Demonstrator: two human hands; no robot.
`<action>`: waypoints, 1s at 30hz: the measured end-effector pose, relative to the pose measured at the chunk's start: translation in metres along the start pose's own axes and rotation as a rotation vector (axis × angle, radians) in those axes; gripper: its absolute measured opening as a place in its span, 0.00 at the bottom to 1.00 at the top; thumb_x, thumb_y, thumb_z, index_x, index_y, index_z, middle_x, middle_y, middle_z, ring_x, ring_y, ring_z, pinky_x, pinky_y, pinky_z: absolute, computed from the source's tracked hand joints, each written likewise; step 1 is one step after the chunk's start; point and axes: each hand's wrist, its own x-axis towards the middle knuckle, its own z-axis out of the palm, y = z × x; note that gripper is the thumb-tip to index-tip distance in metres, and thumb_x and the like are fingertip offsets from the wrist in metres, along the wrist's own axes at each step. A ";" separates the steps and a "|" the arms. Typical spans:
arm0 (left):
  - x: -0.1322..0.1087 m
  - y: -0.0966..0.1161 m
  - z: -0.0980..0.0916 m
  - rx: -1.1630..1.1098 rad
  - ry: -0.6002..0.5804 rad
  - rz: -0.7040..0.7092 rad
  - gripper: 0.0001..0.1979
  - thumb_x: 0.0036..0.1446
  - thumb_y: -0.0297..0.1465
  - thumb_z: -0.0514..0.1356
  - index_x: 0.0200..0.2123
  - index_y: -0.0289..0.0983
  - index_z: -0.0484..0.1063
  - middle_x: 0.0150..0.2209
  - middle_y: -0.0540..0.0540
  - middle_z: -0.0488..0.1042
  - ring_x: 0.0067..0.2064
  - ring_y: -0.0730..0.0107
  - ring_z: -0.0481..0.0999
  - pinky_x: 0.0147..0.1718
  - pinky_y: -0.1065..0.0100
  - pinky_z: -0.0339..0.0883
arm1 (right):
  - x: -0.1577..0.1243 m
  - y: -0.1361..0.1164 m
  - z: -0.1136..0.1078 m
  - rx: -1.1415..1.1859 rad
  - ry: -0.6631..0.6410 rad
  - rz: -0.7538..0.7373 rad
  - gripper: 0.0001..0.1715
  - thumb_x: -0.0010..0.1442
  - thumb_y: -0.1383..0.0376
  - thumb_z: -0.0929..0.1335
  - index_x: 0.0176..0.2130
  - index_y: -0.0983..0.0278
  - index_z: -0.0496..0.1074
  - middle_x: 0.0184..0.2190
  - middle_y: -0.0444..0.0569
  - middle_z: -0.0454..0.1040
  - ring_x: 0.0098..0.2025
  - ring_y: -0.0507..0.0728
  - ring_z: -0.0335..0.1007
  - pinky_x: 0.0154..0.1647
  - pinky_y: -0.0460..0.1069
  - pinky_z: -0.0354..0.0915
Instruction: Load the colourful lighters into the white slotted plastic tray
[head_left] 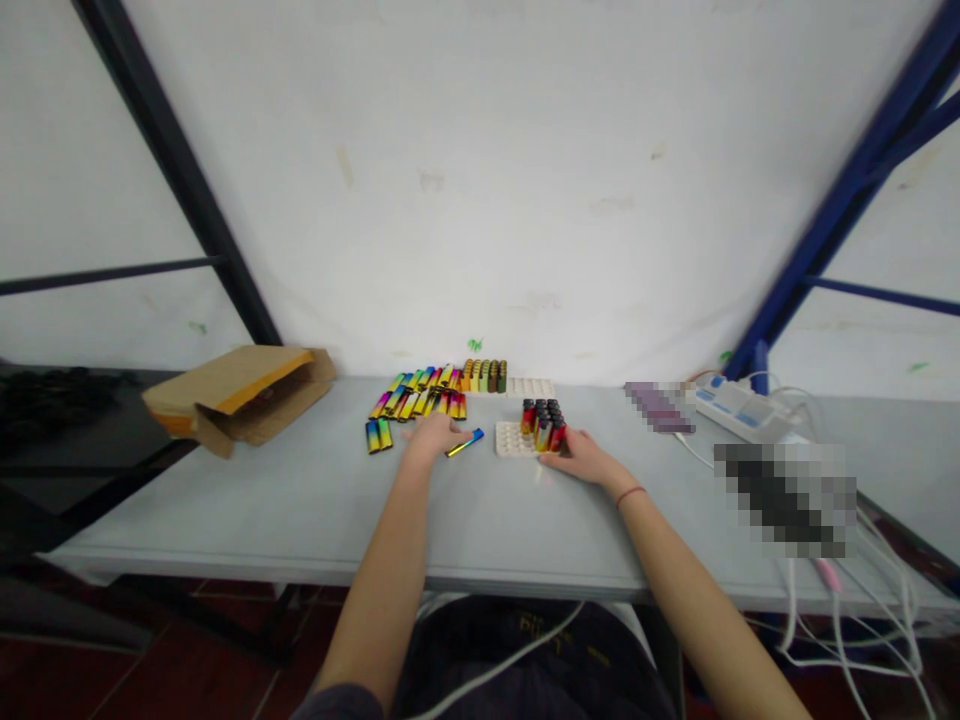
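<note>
A blue-and-gold strip (pixel 466 443) is between the left hand (pixel 436 435) and the tray (pixel 507 443); gripped or not, I cannot tell. The right hand (pixel 590 460) curves at the tray's right end, grip also unclear; its bump could topple the upright red cylinders (pixel 557 435). The strip looks glossy, the tray pale and round-holed, the surface (pixel 502 515) smooth.

Broad, smudged white wall (pixel 480 200) right across the back, evenly lit! Black metal post (pixel 161 140) slanting down the left, blue metal frame (pixel 832 215) down the right; pale grey, flat-topped counter (pixel 525 530) stretching out in front, dark red tiled floor (pixel 217 650) below, its far edges perhaps lost in shadow.
</note>
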 end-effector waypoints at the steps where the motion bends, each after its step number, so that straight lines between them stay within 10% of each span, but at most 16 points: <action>1: -0.001 0.002 0.000 -0.004 -0.025 0.021 0.15 0.44 0.47 0.64 0.25 0.41 0.78 0.41 0.38 0.79 0.53 0.39 0.69 0.47 0.49 0.63 | 0.000 0.000 0.000 0.001 0.002 -0.002 0.23 0.56 0.54 0.70 0.45 0.65 0.67 0.43 0.55 0.75 0.45 0.62 0.69 0.50 0.58 0.62; 15: 0.002 0.007 0.008 -0.060 -0.118 0.153 0.09 0.51 0.34 0.63 0.36 0.37 0.75 0.41 0.42 0.79 0.46 0.56 0.76 0.42 0.65 0.65 | 0.001 0.003 0.002 -0.008 -0.005 -0.007 0.25 0.56 0.53 0.69 0.49 0.64 0.66 0.44 0.56 0.75 0.47 0.64 0.69 0.50 0.59 0.62; 20: 0.014 0.009 0.023 -0.367 0.083 0.296 0.07 0.58 0.34 0.57 0.35 0.36 0.70 0.35 0.43 0.76 0.37 0.64 0.76 0.37 0.69 0.66 | 0.004 0.008 0.004 -0.026 -0.005 -0.031 0.26 0.56 0.53 0.69 0.49 0.66 0.66 0.43 0.56 0.75 0.46 0.64 0.70 0.50 0.59 0.62; 30: 0.024 0.027 0.043 -1.115 -0.065 0.154 0.04 0.61 0.33 0.52 0.35 0.38 0.62 0.22 0.57 0.62 0.15 0.81 0.60 0.15 0.77 0.53 | 0.006 0.012 0.007 0.016 0.019 -0.048 0.27 0.55 0.53 0.70 0.48 0.66 0.67 0.42 0.55 0.76 0.44 0.63 0.71 0.47 0.55 0.64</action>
